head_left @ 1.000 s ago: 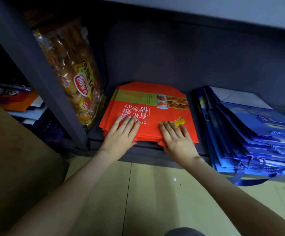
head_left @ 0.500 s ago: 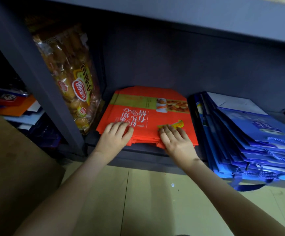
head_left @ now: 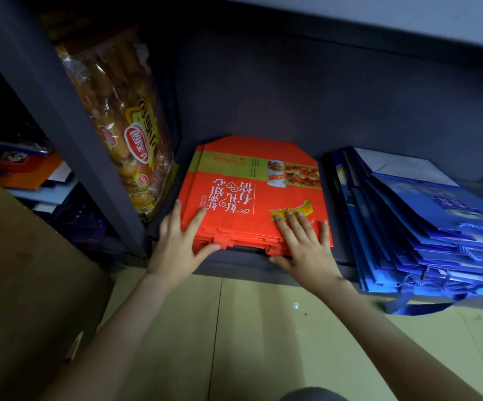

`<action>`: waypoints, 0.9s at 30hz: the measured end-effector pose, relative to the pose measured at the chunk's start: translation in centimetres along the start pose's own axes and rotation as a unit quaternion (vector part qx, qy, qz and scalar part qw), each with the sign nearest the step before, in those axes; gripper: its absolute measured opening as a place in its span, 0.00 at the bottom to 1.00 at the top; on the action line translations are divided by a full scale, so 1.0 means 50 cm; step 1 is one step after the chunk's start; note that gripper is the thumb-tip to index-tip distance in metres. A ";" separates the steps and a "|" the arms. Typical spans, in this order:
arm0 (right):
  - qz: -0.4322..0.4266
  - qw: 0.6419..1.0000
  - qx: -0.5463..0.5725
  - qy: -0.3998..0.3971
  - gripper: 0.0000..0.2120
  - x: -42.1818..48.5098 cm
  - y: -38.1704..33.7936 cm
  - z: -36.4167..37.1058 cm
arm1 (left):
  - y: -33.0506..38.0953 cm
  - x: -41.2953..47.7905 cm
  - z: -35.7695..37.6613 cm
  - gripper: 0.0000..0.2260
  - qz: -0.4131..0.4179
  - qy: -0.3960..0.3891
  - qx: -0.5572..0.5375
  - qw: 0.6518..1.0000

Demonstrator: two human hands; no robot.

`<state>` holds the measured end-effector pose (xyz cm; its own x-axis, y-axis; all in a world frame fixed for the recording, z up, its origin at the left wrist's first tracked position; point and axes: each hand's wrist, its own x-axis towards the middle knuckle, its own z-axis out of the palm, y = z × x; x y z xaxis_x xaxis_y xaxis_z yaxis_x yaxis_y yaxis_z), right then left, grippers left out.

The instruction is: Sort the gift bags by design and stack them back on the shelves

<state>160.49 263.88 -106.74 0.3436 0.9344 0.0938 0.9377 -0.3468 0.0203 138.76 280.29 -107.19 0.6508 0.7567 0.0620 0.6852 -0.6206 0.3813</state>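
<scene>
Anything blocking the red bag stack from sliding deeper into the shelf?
Nothing visible behind the red bag stack, though it's dark there. The bread packet on its left and blue bags on its right only flank it.

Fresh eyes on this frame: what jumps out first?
The bright red bag stack lying mid-shelf draws the eye, with the left hand at its near left corner and the right hand laid flat on its near right edge. To its right a blue bag stack slumps sideways; to its left a snack pack stands beside the post.
</scene>
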 end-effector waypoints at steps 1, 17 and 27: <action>0.034 0.999 0.011 -0.005 0.44 0.000 0.008 -0.006 | 0.003 0.000 -0.002 0.40 -0.005 -0.002 -0.009 1.000; 0.104 0.972 0.194 -0.082 0.49 0.004 0.008 -0.022 | 0.024 -0.011 -0.012 0.38 -0.007 0.036 -0.055 0.998; 0.310 0.813 0.490 -0.055 0.48 0.026 0.061 -0.028 | 0.091 0.038 -0.028 0.32 0.097 0.042 0.100 0.989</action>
<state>163.72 263.92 -105.15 0.7184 0.6246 -0.3062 0.1555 -0.5732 -0.8045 142.64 279.18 -104.03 0.7521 0.6294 0.1955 0.6071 -0.7771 0.1660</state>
